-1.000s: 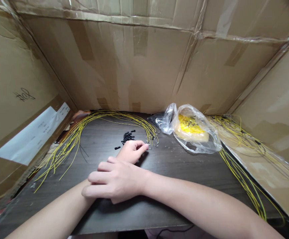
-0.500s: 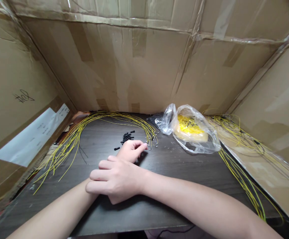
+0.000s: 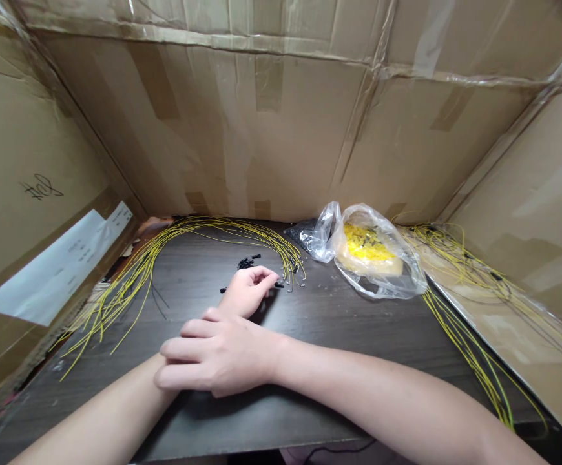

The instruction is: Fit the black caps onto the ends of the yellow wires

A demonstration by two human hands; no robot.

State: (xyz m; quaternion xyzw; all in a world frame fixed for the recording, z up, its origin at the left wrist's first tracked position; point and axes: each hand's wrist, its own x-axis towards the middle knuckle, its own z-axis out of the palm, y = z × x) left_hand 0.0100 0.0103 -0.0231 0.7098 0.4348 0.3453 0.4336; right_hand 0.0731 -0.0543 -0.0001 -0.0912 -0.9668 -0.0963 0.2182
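Note:
My left hand [image 3: 248,290] reaches across the dark table [image 3: 358,323] to a small pile of short black sleeves [image 3: 245,262]. Its fingers are curled into a pinch, with one black sleeve [image 3: 278,285] right at the fingertips; what they hold is hidden. My right hand [image 3: 216,356] lies flat over my left wrist, fingers stretched out and empty. A long arc of thin yellow wires [image 3: 165,248] curves round the left hand, and its ends [image 3: 293,268] lie just right of the fingertips.
A clear plastic bag [image 3: 373,255] holding yellow pieces lies at the back right. More yellow wires [image 3: 475,349] run along the right side. Cardboard walls [image 3: 281,142] enclose the table on the left, back and right; a white label [image 3: 58,265] sits on the left wall.
My left hand's fingers have curled in tighter by the black sleeves. My right hand has slid slightly left along the left wrist. The view has shifted a little.

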